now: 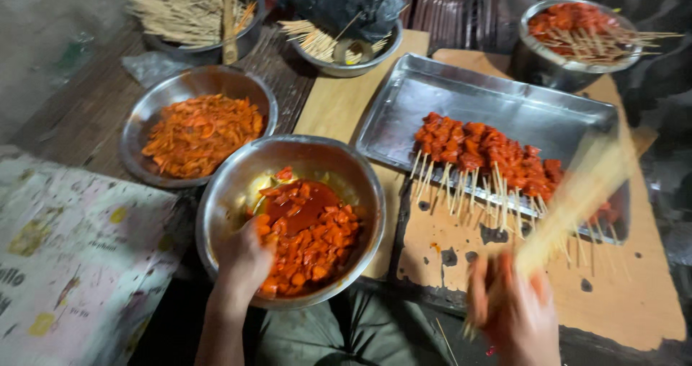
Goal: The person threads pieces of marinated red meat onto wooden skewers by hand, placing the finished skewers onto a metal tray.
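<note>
At ten o'clock we see a steel bowl of orange shreds (198, 131); at one o'clock, a pot of skewered meat (577, 38).

We count five metal bowls (291, 157), one steel tray (497, 106), two hands (241, 261), one row of loaded skewers (490, 153).

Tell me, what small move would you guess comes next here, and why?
Probably the left hand lifts one red marinated piece from the near steel bowl toward the bare skewers gripped in the right hand: its fingers are already in the meat, and finished skewers line the tray.
</note>
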